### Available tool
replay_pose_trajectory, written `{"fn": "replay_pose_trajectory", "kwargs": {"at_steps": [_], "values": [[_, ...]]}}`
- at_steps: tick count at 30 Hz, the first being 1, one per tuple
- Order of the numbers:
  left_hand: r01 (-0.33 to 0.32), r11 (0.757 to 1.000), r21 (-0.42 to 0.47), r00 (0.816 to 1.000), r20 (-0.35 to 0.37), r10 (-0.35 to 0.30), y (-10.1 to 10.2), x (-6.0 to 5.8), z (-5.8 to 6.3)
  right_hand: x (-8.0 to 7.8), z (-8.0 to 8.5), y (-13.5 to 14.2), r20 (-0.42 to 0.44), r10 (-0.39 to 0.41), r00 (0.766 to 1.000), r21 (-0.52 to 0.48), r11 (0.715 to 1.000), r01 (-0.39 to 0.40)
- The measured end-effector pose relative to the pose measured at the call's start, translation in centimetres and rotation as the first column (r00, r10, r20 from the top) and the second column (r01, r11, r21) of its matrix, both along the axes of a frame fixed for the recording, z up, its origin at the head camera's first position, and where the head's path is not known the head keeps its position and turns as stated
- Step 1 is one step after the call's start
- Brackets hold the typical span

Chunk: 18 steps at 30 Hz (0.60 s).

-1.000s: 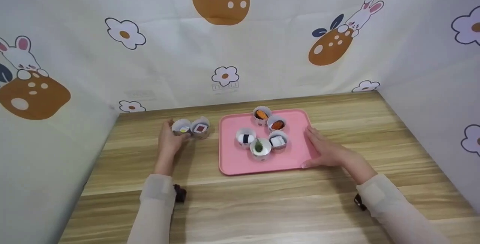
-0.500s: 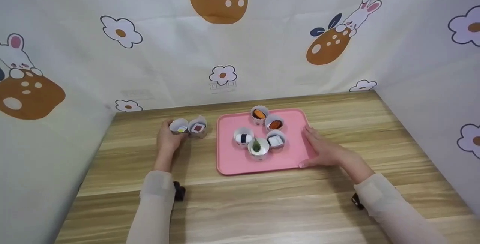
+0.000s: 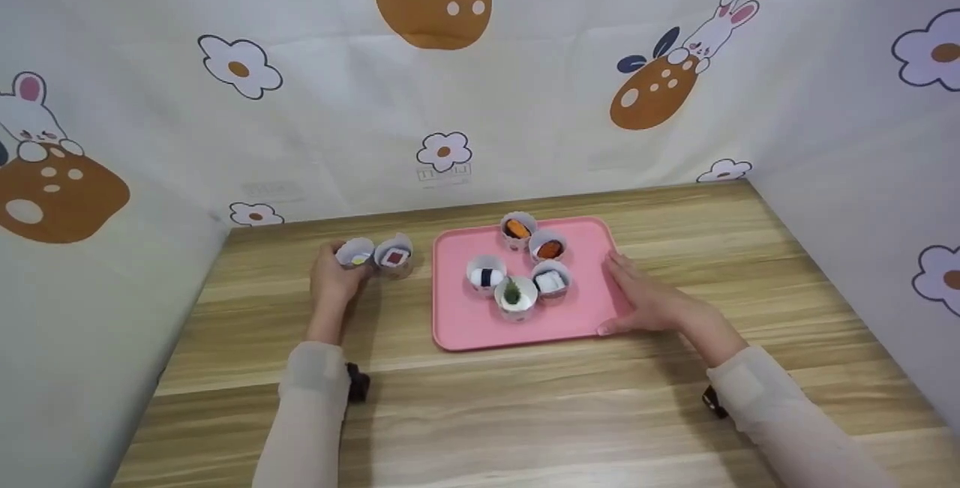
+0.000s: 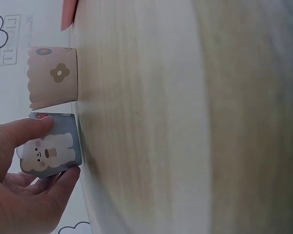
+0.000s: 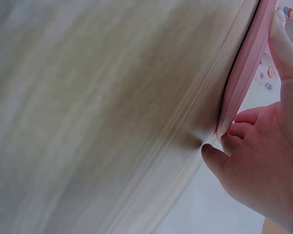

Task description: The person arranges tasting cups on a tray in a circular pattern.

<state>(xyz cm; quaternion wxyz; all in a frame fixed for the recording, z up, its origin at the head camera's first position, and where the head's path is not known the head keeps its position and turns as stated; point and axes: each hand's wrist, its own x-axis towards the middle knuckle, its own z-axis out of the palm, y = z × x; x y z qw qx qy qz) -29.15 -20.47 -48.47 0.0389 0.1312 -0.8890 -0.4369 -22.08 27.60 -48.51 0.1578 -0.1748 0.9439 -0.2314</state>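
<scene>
My left hand (image 3: pixel 335 278) grips a blue-grey paper cup (image 4: pixel 49 146) printed with a white bear, thumb and fingers on opposite sides; a white and yellow piece shows inside. Beside it stands a beige paper cup (image 4: pixel 53 78) with a brown flower, holding a white piece with a dark red centre. My right hand (image 3: pixel 649 300) rests along the right side of the pink tray (image 3: pixel 465 330), fingers spread on its edge and thumb at the front rim. Several paper cups stand on the tray; one nearest the front (image 3: pixel 516 300) holds a green-topped toy sushi piece.
The other tray cups include one with an orange-topped sushi piece (image 3: pixel 517 229) and one with a red-topped piece (image 3: pixel 550 249). A patterned curtain (image 3: pixel 345 121) rises behind and beside the wooden table (image 3: pixel 465 413).
The head view has shifted slightly. The gap between the gripped cup and its neighbour has widened a little, with my left hand moving slightly left. My right hand stays at the tray's edge.
</scene>
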Motion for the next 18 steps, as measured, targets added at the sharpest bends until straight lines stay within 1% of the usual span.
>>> {"fn": "replay_pose_trajectory", "kwargs": {"at_steps": [11, 14, 18], "values": [[-0.021, 0.999, 0.038, 1.0, -0.012, 0.021, -0.4, 0.6, 1.9, 0.0, 0.1, 0.0, 0.004, -0.006, 1.0, 0.002, 1.0, 0.006], [-0.012, 0.998, 0.055, 0.999, -0.043, 0.014, -0.3, 0.8, 2.4, 0.1, 0.1, 0.0, -0.006, 0.001, 1.0, -0.001, 1.0, -0.001], [0.006, 0.997, 0.083, 0.994, -0.108, 0.003, 0.1, 1.0, 3.3, 0.2, 0.1, 0.0, -0.018, 0.008, 1.0, -0.011, 1.0, -0.009]]}}
